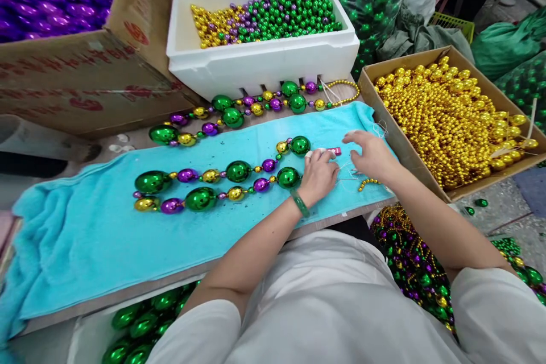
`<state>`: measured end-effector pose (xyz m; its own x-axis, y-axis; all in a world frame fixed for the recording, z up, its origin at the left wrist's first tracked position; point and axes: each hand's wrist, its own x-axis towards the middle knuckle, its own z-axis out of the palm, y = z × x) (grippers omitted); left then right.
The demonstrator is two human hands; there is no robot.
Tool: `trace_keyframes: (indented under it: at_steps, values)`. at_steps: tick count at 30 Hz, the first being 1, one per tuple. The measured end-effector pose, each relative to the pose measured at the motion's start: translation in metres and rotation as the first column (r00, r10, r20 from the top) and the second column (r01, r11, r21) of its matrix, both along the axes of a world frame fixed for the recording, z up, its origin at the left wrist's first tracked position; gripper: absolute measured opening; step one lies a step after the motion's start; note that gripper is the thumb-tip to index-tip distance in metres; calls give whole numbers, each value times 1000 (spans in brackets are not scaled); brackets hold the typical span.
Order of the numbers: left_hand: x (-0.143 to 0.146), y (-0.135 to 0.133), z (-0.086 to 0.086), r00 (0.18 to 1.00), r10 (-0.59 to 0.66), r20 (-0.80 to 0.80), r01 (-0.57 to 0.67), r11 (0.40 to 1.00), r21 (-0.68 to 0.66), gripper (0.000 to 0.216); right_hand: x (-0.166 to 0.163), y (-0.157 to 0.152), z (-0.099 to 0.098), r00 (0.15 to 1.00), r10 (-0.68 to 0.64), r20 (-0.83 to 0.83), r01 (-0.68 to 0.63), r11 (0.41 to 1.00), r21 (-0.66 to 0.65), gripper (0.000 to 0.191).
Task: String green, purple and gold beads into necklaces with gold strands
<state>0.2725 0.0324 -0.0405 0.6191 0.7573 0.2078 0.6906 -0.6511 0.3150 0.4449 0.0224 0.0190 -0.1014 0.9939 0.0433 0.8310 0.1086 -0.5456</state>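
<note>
A strand of large green, gold and purple beads [200, 199] lies in a long loop on the turquoise towel [106, 227]. My left hand [319, 175], with a green bangle at the wrist, is closed at the right end of this loop, its fingers bent down over the strand's end. What lies under the fingers is hidden. My right hand [372, 154] hovers to the right with fingers apart and nothing visible in them. Thin white thread [347, 173] and a short row of small gold beads [369, 182] lie below it. A small red item [335, 151] lies just beyond my left fingers.
Behind the towel lies a finished-looking bead necklace [256, 108], against a white foam box [264, 62] of small beads. A carton [443, 187] of gold bead strands stands right; a carton [63, 79] of purple beads stands left. Green beads [145, 324] fill a container below the table.
</note>
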Motion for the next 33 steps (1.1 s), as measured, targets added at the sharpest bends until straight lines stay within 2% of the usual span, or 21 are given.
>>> trace_keyframes:
  at_steps: [2, 3, 6, 8, 11, 14, 18, 20, 22, 24, 27, 29, 30, 31, 33]
  values:
    - [0, -3, -4, 999, 44, 8, -44, 998, 53, 25, -13, 5, -9, 959, 15, -282, -68, 981, -179, 40]
    - [-1, -5, -5, 998, 61, 12, -61, 996, 71, 25, -16, 7, -14, 926, -28, -378, -84, 957, -278, 39]
    - [-4, -6, -5, 997, 68, 26, -71, 991, 110, 25, -17, 15, -29, 849, -219, -481, -75, 851, -520, 36]
    - [-6, -5, -4, 998, 58, 24, -61, 988, 139, 25, -14, 19, -35, 828, -270, -492, -103, 789, -605, 28]
    - [-6, -4, -4, 999, 49, 3, -49, 989, 141, 23, -11, 23, -40, 841, -253, -479, -125, 770, -626, 13]
    - [-6, -4, -4, 998, 69, -9, -68, 995, 68, 20, -12, 27, -38, 861, -259, -437, -88, 771, -630, 15]
    - [-16, -6, 6, 996, 47, 72, -44, 998, -44, 51, -13, 29, -29, 928, -211, -307, -28, 783, -622, 14]
    - [-32, -5, 16, 991, 54, 124, -47, 997, -59, 54, -12, 29, -24, 959, -161, -231, -15, 789, -614, 10]
    - [-60, 1, 26, 982, 112, 149, -107, 993, -39, 46, -10, 29, -20, 977, -128, -170, -2, 793, -610, 6]
    - [-102, 14, 34, 961, 231, 150, -235, 972, 9, 38, -7, 29, -19, 990, -79, -114, -6, 798, -602, 6]
    - [-185, 39, 40, 876, 478, 61, -482, 873, 74, 36, -2, 28, -18, 996, -28, -87, -27, 815, -578, 11]
    - [-242, 51, 42, 793, 599, -110, -594, 801, 75, 43, 0, 25, -21, 994, -45, -95, -16, 829, -559, 16]
    - [-268, 55, 43, 745, 628, -227, -637, 770, 38, 48, 1, 24, -23, 993, -56, -103, -10, 835, -551, 19]
    - [-291, 57, 45, 720, 598, -352, -647, 762, -30, 55, 2, 23, -27, 993, -56, -101, -10, 831, -556, 21]
    - [-324, 56, 47, 693, 540, -478, -662, 738, -127, 63, 5, 22, -34, 994, -27, -109, -42, 809, -587, 25]
